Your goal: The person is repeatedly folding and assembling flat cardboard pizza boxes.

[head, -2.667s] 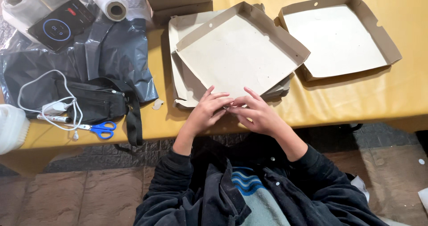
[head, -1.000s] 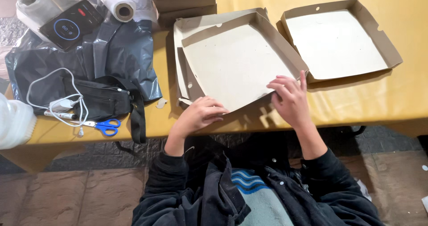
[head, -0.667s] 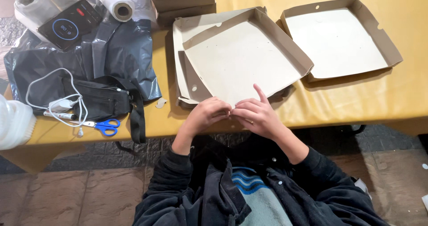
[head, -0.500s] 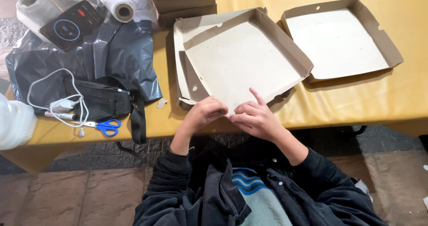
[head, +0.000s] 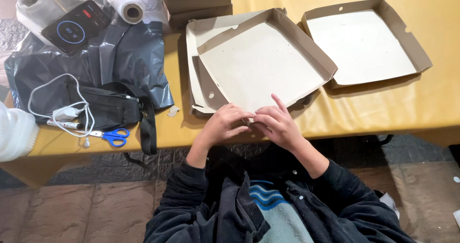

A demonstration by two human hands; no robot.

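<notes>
1. Cardboard box tray (head: 261, 63) sits at the centre of the frame, tilted askew on top of another flat box piece (head: 201, 87), its near corner reaching the front edge of the yellow tabletop (head: 364, 113).
2. It is judged light and fairly stiff across the flat base, yet thin at the folded walls (these would crease or tear if pinched hard); the surface looks dry and matt, so not slippery.
3. Best hold, by my judgement: the near corner and the upright side walls, with fingers on both faces of the board.
4. Looks: pale grey-beige inside, brown raw edges, shallow raised walls, small punched holes in the walls.
5. Left hand (head: 225, 125) is curled, fingertips pinched on the near corner of the tray.
6. Right hand (head: 278, 125) meets it there, fingers bent onto the same edge, index finger raised.
7. A second finished tray (head: 366, 44) lies at upper right, apart; blue scissors (head: 112, 136) and a black pouch (head: 108, 110) lie at left.
</notes>
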